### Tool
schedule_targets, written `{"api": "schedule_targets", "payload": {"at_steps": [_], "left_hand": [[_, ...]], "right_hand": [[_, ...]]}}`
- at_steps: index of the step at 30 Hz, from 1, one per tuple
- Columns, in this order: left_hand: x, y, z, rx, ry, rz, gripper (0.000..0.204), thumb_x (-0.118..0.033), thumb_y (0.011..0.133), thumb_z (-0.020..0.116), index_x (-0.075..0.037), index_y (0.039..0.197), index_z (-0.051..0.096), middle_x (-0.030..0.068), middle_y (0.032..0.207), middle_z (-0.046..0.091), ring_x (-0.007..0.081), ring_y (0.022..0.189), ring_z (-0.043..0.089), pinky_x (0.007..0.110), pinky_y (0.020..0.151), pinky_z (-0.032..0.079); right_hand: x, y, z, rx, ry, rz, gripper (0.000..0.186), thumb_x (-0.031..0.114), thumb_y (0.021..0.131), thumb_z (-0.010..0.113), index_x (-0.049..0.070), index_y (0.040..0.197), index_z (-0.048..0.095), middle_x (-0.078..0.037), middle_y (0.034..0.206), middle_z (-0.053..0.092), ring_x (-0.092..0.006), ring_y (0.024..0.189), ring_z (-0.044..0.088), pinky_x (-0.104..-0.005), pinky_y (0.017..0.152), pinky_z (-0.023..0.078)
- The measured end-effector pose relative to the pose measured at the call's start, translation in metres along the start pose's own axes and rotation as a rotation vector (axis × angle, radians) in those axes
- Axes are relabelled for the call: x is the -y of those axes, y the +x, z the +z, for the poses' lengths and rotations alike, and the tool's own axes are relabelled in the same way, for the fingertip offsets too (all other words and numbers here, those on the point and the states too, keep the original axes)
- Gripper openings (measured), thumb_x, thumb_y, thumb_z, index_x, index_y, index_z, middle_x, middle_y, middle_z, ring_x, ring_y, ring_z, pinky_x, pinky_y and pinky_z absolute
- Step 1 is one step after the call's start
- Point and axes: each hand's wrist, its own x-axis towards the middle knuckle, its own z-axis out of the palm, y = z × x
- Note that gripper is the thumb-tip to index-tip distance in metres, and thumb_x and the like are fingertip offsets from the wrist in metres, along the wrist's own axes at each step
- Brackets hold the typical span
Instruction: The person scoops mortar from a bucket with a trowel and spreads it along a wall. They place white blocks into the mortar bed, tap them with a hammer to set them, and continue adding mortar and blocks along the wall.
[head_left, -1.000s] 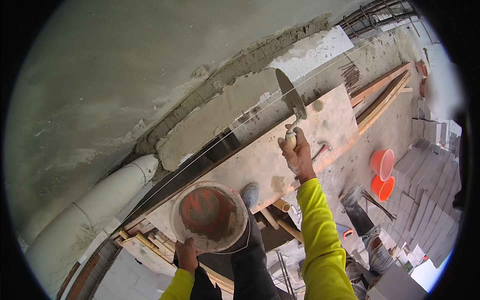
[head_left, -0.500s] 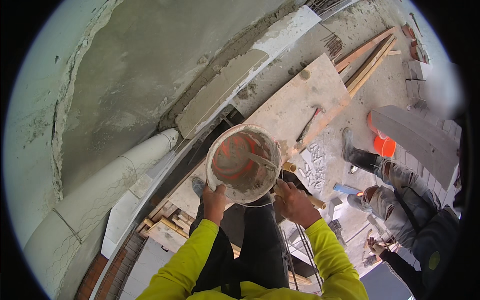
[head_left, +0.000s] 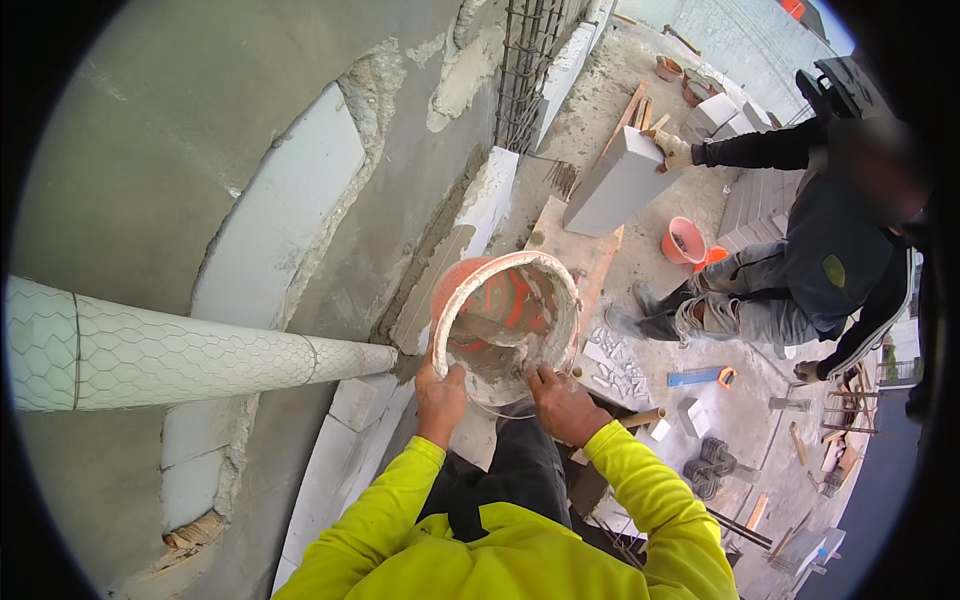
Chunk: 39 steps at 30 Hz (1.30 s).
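Observation:
Between my two hands is an orange bucket (head_left: 458,282), its rim crusted with pale mortar and its mouth tilted toward me. Wet grey mortar (head_left: 490,365) coats the inside, along with a mortar-covered shape like a trowel, whose kind I cannot tell for sure. My left hand (head_left: 440,402) is closed on the near left rim, thumb on top. At the near right rim my right hand (head_left: 568,405) is also closed on the bucket; its fingers are partly hidden.
A mesh-wrapped pipe (head_left: 200,350) crosses the left side by the plastered wall (head_left: 330,60). At right, a co-worker's gloved hand (head_left: 672,150) rests on a large white block (head_left: 620,185). A blue saw (head_left: 695,377), an orange bucket (head_left: 683,240) and scraps lie on the floor.
The bucket has tilted and shifted slightly left and up, with both hands still on it. My view has turned. The co-worker's gloved hand and the upright white block have come into view.

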Motion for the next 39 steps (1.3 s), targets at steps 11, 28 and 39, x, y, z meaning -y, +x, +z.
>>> {"api": "schedule_targets", "payload": {"at_steps": [11, 28, 39], "left_hand": [[-0.084, -0.037, -0.011, -0.114, -0.007, 0.306, 0.051, -0.005, 0.084, 0.053, 0.005, 0.133, 0.055, 0.0250, 0.124, 0.064, 0.0373, 0.115, 0.062, 0.040, 0.102, 0.044], [-0.147, -0.037, -0.034, -0.088, -0.153, 0.389, 0.051, 0.001, 0.084, 0.050, 0.005, 0.135, 0.051, 0.0206, 0.123, 0.064, 0.0324, 0.107, 0.064, 0.038, 0.098, 0.046], [-0.166, -0.026, -0.035, -0.088, -0.153, 0.383, 0.048, -0.003, 0.084, 0.052, 0.007, 0.131, 0.055, 0.0227, 0.119, 0.065, 0.0330, 0.106, 0.063, 0.038, 0.094, 0.047]], "right_hand": [[0.050, -0.040, -0.061, -0.272, -0.269, 0.038, 0.064, 0.003, 0.082, 0.057, -0.003, 0.143, 0.041, -0.024, 0.112, 0.053, -0.0417, 0.096, 0.063, -0.0473, 0.076, 0.055], [0.092, -0.048, -0.105, -0.383, -0.159, 0.033, 0.059, 0.003, 0.084, 0.054, 0.000, 0.142, 0.045, -0.024, 0.110, 0.054, -0.0442, 0.090, 0.065, -0.0527, 0.076, 0.054], [0.093, -0.040, -0.133, -0.546, -0.349, -0.052, 0.054, 0.006, 0.085, 0.057, -0.001, 0.138, 0.048, -0.023, 0.116, 0.056, -0.0382, 0.092, 0.067, -0.0460, 0.072, 0.057]]}}
